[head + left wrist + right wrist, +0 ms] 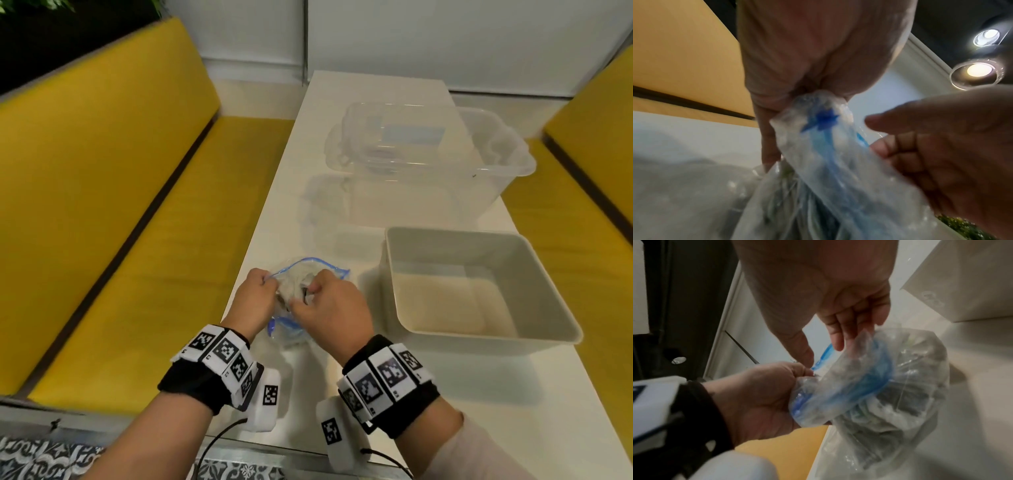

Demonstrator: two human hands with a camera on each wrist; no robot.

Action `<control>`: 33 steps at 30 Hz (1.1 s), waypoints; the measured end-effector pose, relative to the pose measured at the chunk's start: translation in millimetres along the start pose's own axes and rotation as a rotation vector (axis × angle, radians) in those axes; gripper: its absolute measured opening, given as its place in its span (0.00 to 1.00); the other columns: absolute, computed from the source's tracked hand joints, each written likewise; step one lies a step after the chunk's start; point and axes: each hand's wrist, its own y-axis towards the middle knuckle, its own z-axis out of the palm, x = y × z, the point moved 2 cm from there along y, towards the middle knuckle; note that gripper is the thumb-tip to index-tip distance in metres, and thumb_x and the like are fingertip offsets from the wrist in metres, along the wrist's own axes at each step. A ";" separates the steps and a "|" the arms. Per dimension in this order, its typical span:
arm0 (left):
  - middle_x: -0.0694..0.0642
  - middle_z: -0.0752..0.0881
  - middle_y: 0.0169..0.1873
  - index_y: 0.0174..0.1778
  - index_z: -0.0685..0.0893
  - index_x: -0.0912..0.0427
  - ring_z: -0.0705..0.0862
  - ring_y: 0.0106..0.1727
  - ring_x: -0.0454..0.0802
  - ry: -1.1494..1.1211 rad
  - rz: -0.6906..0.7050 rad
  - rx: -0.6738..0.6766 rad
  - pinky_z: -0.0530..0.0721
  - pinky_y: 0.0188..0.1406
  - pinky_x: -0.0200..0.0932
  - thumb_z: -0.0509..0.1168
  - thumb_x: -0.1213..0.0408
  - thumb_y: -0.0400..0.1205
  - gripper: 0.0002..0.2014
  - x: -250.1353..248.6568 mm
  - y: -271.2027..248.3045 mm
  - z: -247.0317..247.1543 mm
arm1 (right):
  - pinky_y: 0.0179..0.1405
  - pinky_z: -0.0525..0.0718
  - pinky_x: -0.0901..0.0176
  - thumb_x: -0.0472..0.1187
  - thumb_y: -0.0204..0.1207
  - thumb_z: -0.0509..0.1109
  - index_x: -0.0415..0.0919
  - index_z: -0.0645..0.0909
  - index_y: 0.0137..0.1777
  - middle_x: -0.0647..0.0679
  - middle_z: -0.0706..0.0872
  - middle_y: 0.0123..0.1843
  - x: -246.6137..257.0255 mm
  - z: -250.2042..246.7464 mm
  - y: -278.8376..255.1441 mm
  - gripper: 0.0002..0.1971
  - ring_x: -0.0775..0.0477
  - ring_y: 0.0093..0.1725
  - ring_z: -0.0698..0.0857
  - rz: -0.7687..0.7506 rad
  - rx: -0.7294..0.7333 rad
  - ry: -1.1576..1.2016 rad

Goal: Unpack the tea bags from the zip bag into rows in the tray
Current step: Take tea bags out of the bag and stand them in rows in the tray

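Two hands meet over a zip bag (301, 294) near the table's (342, 102) near-left corner, just inside its left edge. The bag is thin, crinkled, clear plastic with a blue zip strip along its mouth; the strip bows into an open loop, so the mouth faces up and away toward the table's far edge, while the crumpled body runs back toward the near edge. Left hand (251, 301): fingers curled, pinching the left side of the zip rim; in the left wrist view the plastic (818, 146) bunches out from between its closed fingers. Right hand (330, 308): curled fingers and thumb grip the right side of the mouth, and the right wrist view shows these fingers (846, 331) on the upper fold of the bag (890, 386). Tea bags (885, 399) appear only as a dark and pale jumble through the film; their number and orientation cannot be told. Tray (455, 240): an opaque, pale grey, rectangular, deep-walled plastic tub with rounded corners, standing just beside the bag along the table's right edge, its smooth floor bare. Clear plastic bin (507, 178): translucent, rectangular, with a rolled rim, farther along the table beyond the tray. Both wrists carry black bands with white blocks printed with square black-and-white markers (224, 349). Yellow upholstered benches (102, 205) flank the glossy white table on both long sides.
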 end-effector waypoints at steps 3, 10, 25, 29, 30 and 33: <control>0.59 0.82 0.44 0.49 0.75 0.61 0.82 0.47 0.60 -0.044 0.003 -0.007 0.80 0.51 0.57 0.57 0.64 0.83 0.04 -8.7 -6.1 5.5 | 0.56 0.74 0.52 0.61 0.69 0.66 0.44 0.78 0.53 0.47 0.86 0.51 -0.7 3.0 4.5 0.22 0.42 0.57 0.81 0.070 -0.022 -0.179; 0.54 0.81 0.47 0.50 0.73 0.62 0.79 0.45 0.48 -0.028 0.098 0.047 0.76 0.41 0.42 0.55 0.68 0.83 0.04 -18.0 -18.0 9.5 | 0.57 0.70 0.47 0.66 0.70 0.61 0.45 0.80 0.56 0.45 0.84 0.56 -11.6 4.3 15.4 0.27 0.40 0.62 0.77 0.100 0.045 -0.383; 0.55 0.83 0.51 0.54 0.76 0.57 0.82 0.52 0.56 -0.061 0.078 0.074 0.80 0.54 0.55 0.60 0.62 0.82 0.06 -15.8 -6.6 9.6 | 0.45 0.71 0.53 0.58 0.72 0.62 0.46 0.83 0.41 0.50 0.82 0.44 -28.7 -10.2 17.7 0.17 0.44 0.48 0.78 0.061 -0.084 0.020; 0.54 0.78 0.64 0.69 0.72 0.57 0.78 0.65 0.52 -0.136 0.065 0.071 0.75 0.68 0.53 0.58 0.59 0.84 0.17 -16.4 -7.4 12.5 | 0.39 0.80 0.54 0.49 0.77 0.68 0.41 0.78 0.39 0.46 0.83 0.34 -32.2 -19.8 16.1 0.12 0.46 0.35 0.82 0.100 -0.105 0.515; 0.53 0.77 0.66 0.71 0.71 0.58 0.76 0.67 0.51 -0.157 0.086 0.043 0.73 0.70 0.51 0.58 0.59 0.85 0.19 -17.9 -8.4 12.6 | 0.39 0.83 0.52 0.47 0.78 0.68 0.41 0.79 0.40 0.44 0.85 0.35 -32.4 -22.1 15.8 0.10 0.44 0.36 0.84 0.121 -0.108 0.610; 0.51 0.78 0.65 0.69 0.74 0.57 0.75 0.68 0.46 -0.246 0.224 -0.106 0.73 0.67 0.42 0.58 0.61 0.85 0.16 -30.9 -17.1 6.1 | 0.31 0.81 0.61 0.40 0.80 0.66 0.39 0.81 0.44 0.45 0.87 0.37 -31.1 -26.6 14.6 0.06 0.49 0.33 0.84 0.202 -0.052 0.955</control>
